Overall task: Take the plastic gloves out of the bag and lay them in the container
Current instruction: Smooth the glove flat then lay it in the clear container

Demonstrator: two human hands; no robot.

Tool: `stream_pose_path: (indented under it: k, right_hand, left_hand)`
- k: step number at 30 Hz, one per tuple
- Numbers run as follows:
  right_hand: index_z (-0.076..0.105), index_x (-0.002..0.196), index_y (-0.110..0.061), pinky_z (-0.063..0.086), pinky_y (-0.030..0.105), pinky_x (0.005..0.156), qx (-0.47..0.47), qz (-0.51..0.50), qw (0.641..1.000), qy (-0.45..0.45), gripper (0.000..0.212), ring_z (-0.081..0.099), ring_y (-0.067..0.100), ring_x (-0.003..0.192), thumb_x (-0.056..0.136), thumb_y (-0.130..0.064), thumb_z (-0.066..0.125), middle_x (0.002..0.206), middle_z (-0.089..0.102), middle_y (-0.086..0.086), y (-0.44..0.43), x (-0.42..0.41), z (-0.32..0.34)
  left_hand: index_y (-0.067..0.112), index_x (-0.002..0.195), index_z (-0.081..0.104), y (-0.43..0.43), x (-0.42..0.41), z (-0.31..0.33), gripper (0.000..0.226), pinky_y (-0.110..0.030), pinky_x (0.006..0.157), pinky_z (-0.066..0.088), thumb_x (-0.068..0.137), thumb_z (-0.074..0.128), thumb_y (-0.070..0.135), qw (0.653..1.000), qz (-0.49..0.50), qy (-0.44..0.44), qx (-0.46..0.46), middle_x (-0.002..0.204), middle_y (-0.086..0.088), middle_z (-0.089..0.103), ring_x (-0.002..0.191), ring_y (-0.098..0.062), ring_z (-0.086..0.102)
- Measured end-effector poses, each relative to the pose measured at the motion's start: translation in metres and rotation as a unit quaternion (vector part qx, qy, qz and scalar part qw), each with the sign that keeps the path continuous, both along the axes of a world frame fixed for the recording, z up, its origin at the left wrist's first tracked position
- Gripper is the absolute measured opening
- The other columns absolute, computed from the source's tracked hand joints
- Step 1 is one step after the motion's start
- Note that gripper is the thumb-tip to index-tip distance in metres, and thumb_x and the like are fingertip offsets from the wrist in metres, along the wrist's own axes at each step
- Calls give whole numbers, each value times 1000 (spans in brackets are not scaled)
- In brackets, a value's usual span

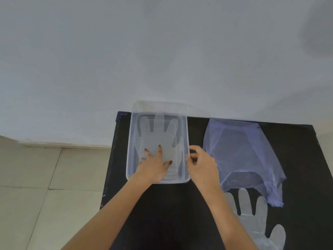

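Note:
A clear plastic container (131, 141) stands on the black table, against the wall. A thin see-through glove (162, 134) lies flat inside it, fingers pointing away from me. My left hand (155, 165) rests inside the container with fingers spread, pressing on the glove's cuff end. My right hand (201, 163) is at the container's right rim, thumb and fingers pinching the rim's edge. A pale blue plastic bag (243, 152) lies flat to the right of the container. A second see-through glove (255, 219) lies on the table in front of the bag.
The black table (171, 204) ends at the left beside the container, with beige floor tiles (45, 186) below. A white wall (144, 51) rises right behind the container and bag.

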State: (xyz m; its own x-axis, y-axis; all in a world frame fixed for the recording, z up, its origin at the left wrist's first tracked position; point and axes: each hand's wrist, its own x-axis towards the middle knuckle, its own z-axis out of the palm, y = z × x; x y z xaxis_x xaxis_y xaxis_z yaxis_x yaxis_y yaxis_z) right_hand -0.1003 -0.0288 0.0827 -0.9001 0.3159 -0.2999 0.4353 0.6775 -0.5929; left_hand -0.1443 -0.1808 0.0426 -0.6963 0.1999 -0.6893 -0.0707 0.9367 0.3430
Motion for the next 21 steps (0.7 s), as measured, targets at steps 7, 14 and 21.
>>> stream_pose_path:
  k: [7,14,21]
  right_hand:
    - [57,125,-27,42,6,58,4,1,1000,10,32,68,7,75,93,-25,58,99,73,-7,2,2,-2]
    - [56,126,-28,52,20,77,-3,3,1000,3,32,69,7,86,94,-29,56,103,72,-8,2,1,-6]
    - [51,131,-32,57,23,79,0,9,1000,-9,37,69,4,84,94,-31,54,101,73,-11,3,2,-9]
  left_hand:
    - [21,152,-7,5,-7,8,73,-52,117,17,96,29,53,998,-27,50,-13,159,-19,-11,145,-42,4]
    - [16,152,-8,13,-52,-11,71,-45,118,-1,99,27,47,985,-76,155,-19,160,-13,-15,147,-30,-13]
    - [11,151,-8,21,-81,-26,71,-43,118,-7,100,28,45,977,-102,180,-44,159,-13,-19,146,-28,-17]
